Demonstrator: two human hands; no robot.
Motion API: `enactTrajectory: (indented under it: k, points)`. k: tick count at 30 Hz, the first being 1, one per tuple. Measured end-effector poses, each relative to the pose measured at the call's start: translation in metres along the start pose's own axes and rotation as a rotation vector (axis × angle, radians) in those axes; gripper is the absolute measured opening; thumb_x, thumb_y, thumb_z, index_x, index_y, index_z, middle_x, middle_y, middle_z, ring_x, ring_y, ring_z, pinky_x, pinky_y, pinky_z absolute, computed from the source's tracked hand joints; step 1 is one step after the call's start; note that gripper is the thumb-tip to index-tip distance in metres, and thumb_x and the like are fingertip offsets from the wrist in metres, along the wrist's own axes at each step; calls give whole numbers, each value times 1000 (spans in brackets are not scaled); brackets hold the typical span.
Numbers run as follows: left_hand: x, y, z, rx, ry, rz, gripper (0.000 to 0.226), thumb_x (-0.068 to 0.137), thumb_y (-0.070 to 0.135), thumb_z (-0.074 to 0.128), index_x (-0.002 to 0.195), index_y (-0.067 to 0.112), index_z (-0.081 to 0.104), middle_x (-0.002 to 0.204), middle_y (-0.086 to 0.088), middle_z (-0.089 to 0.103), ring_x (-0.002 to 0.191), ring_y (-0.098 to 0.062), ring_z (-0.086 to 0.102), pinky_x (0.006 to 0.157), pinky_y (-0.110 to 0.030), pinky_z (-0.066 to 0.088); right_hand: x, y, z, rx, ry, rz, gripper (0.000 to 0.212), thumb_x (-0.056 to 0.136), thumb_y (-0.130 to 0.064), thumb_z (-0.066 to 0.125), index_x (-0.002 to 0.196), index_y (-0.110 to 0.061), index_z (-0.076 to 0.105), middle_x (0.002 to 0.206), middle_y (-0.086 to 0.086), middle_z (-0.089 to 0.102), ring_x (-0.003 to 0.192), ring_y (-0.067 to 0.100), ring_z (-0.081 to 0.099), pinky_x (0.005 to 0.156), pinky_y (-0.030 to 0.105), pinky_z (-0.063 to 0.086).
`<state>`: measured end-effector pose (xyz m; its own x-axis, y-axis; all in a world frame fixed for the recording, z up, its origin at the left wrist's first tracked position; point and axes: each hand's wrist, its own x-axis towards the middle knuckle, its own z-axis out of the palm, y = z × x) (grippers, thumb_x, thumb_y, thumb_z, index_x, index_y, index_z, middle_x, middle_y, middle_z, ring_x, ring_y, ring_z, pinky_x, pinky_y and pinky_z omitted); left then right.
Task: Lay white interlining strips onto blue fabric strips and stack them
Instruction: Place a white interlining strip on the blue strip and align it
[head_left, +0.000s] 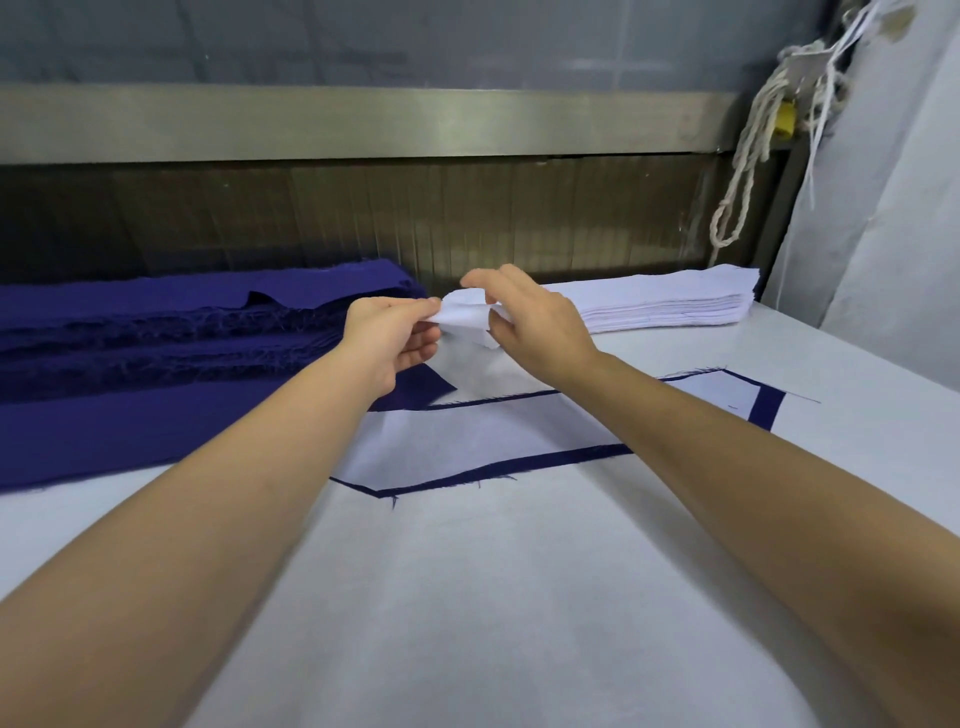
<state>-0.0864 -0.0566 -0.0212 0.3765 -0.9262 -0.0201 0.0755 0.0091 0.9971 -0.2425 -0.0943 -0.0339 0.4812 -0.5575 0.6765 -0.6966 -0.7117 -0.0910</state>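
My left hand (395, 338) and right hand (535, 322) both pinch one white interlining strip (467, 318), held crumpled between them above the surface (519, 597); I judge I should draw it taut and flat, then square its edges onto a blue strip; the blue fabric strip (766, 408) below my wrists already carries a white piece; the interlining looks thin, papery, limp; the blue pile (156, 338) at my left shows frayed cut edges; the white stack (670, 304) at my right lies neatly layered.
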Motion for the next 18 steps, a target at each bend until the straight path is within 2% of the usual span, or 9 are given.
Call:
enactTrajectory:
  k: [2, 4, 6, 7, 10, 13, 14, 16, 18]
  points:
    - [0, 1, -1, 8, 15, -18, 10, 84, 14, 70, 78, 7, 65, 61, -4, 63, 46, -8, 60, 51, -20, 54, 1, -2, -2, -167, 6, -80, 38, 93, -10, 44, 131, -16, 50, 113, 9, 54, 80, 29, 57, 61, 38, 48]
    - [-1, 2, -2, -20, 21, -31, 12, 87, 16, 67, 81, 6, 64, 55, -3, 65, 45, -8, 62, 50, -20, 54, 1, -3, -2, -224, 23, -196, 35, 90, -8, 51, 124, -13, 58, 105, 13, 59, 78, 30, 57, 58, 34, 44]
    - [-1, 2, -2, -77, 17, -40, 15, 93, 17, 58, 86, 4, 62, 60, -5, 66, 48, -11, 63, 49, -21, 54, 3, -3, -3, -231, 47, -261, 29, 88, -7, 54, 116, -10, 64, 99, 14, 62, 81, 30, 56, 62, 35, 40]
    - [-2, 2, -2, -102, 17, -44, 16, 95, 15, 52, 89, 3, 61, 65, -7, 66, 51, -12, 64, 50, -21, 54, 4, -3, -2, -201, 53, -236, 28, 89, -6, 52, 113, -9, 66, 99, 14, 64, 84, 31, 56, 65, 36, 41]
    - [-1, 1, -3, -80, 12, -18, 21, 94, 6, 44, 108, 5, 60, 80, -7, 62, 61, -15, 59, 54, -22, 53, 8, -6, -2, 144, 45, 11, 28, 88, 0, 49, 107, -8, 68, 102, 9, 66, 93, 27, 57, 77, 36, 47]
    - [3, -3, -7, 204, -64, 146, 45, 86, -6, 45, 123, 17, 55, 108, -7, 55, 86, -20, 53, 67, -26, 45, 10, -14, -6, 592, 77, 271, 19, 88, 0, 52, 95, -6, 69, 89, 0, 65, 86, 16, 59, 73, 25, 47]
    - [3, -4, -7, 268, -110, 199, 47, 85, -8, 48, 122, 20, 55, 112, -6, 53, 92, -21, 51, 71, -27, 43, 11, -16, -7, 672, 92, 325, 17, 89, -1, 52, 91, -7, 68, 83, -4, 63, 81, 11, 57, 69, 22, 46]
    - [1, -6, -6, 307, -198, 260, 38, 85, -6, 54, 110, 22, 58, 106, -2, 58, 96, -20, 51, 73, -25, 41, 12, -20, -9, 783, 106, 412, 13, 90, -4, 54, 85, -8, 65, 75, -7, 60, 73, 6, 54, 64, 19, 44]
    - [0, -6, -4, 296, -234, 266, 23, 89, 2, 59, 101, 21, 61, 100, 0, 62, 97, -21, 56, 79, -28, 45, 15, -22, -11, 883, 110, 482, 14, 92, -10, 55, 87, -2, 65, 77, 1, 61, 74, 11, 55, 65, 24, 45]
